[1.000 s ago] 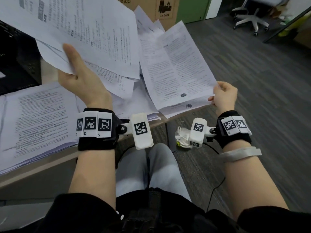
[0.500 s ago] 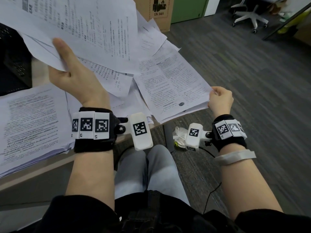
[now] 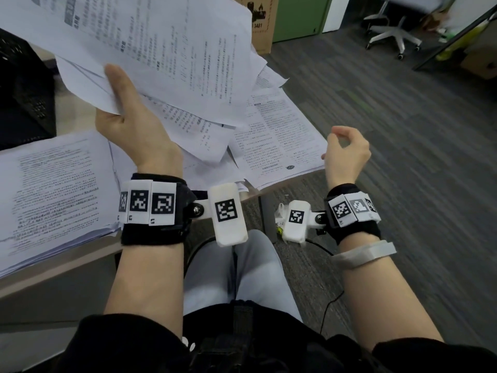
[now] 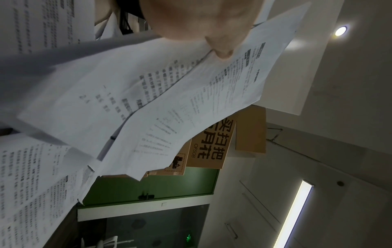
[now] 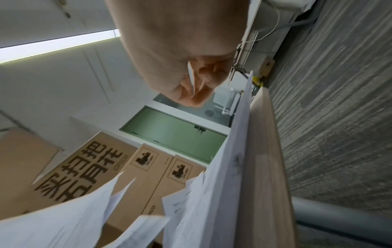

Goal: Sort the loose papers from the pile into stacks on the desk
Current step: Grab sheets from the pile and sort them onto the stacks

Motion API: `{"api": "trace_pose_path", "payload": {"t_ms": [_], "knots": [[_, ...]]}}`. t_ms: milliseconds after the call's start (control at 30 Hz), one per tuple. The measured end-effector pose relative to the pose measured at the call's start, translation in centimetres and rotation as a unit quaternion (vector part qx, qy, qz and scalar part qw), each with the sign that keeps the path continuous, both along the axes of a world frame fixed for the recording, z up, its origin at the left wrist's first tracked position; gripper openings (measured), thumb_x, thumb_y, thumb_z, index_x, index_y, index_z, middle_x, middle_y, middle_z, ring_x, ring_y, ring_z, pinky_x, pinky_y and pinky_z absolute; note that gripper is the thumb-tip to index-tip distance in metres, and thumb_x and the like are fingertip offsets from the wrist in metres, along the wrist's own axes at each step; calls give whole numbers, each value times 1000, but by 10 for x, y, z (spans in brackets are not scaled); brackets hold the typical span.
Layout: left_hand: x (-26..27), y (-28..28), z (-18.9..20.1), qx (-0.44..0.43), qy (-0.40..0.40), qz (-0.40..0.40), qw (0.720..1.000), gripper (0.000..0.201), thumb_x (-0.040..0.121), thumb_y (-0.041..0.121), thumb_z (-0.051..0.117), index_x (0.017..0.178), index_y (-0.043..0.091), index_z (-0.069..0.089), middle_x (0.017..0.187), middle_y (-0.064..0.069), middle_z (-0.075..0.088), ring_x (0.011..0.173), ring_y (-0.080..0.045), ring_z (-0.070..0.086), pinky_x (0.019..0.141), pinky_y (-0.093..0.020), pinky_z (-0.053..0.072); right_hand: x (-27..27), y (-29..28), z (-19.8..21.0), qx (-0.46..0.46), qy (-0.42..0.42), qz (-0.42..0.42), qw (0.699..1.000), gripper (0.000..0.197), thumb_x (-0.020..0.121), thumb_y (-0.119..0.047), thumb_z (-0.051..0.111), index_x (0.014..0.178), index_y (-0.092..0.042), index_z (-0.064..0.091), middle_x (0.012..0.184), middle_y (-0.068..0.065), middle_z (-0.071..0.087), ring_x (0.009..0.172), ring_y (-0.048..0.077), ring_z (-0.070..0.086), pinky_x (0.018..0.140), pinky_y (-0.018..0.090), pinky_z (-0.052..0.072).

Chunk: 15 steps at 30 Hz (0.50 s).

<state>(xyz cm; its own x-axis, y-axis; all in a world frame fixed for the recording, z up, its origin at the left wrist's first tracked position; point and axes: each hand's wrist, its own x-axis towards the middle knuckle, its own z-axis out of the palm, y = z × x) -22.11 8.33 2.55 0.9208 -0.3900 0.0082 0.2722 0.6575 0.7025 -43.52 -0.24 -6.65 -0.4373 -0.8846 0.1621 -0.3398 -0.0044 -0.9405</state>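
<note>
Overhead, the left hand [image 3: 126,122] clamps several white printed sheets [image 3: 161,49] above the wooden desk [image 3: 53,267]; the right hand [image 3: 347,152], loosely curled, holds nothing.

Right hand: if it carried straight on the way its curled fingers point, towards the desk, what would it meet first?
Probably the sheet overhanging the desk's corner: the right hand sits just beside its edge, empty. Depth is unclear.

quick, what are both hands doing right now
Left hand: grips a sheaf of loose papers, raised above the desk.
Right hand: fingers loosely curled, holding nothing, beside the sheet at the desk's corner.
</note>
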Motion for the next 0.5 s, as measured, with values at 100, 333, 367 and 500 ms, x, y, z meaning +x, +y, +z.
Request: {"api": "trace_pose_path", "payload": {"t_ms": [100, 333, 367, 500], "knots": [[5, 8, 6, 14, -9, -20, 1000, 17, 94, 11, 56, 81, 21, 60, 65, 15, 70, 67, 3, 67, 64, -15, 53, 21, 11, 11, -39, -18, 67, 997, 17, 84, -16, 58, 96, -13, 69, 87, -6, 67, 65, 14, 66, 64, 34, 57], [24, 28, 0, 42, -5, -96, 994, 15, 93, 11, 58, 82, 19, 61, 71, 10, 72, 76, -6, 70, 77, -26, 58, 67, 34, 37, -24, -107, 244, 963, 19, 89, -22, 64, 99, -6, 63, 88, 8, 67, 62, 9, 63, 45, 19, 45], [29, 31, -3, 47, -14, -108, 993, 13, 93, 12, 58, 83, 19, 62, 77, 9, 73, 81, -9, 70, 80, -27, 58, 72, 37, 39, -18, -115, 247, 962, 24, 87, -25, 66, 96, -3, 61, 85, 9, 64, 58, 8, 60, 44, 19, 43], [43, 44, -8, 62, -48, -141, 987, 10, 93, 18, 58, 98, 12, 65, 108, -8, 70, 104, -23, 67, 93, -43, 54, 82, 45, 48, -26, -155, 245, 957, 39, 82, -22, 72, 89, 13, 58, 73, 13, 58, 42, 10, 48, 41, 22, 35]]}}
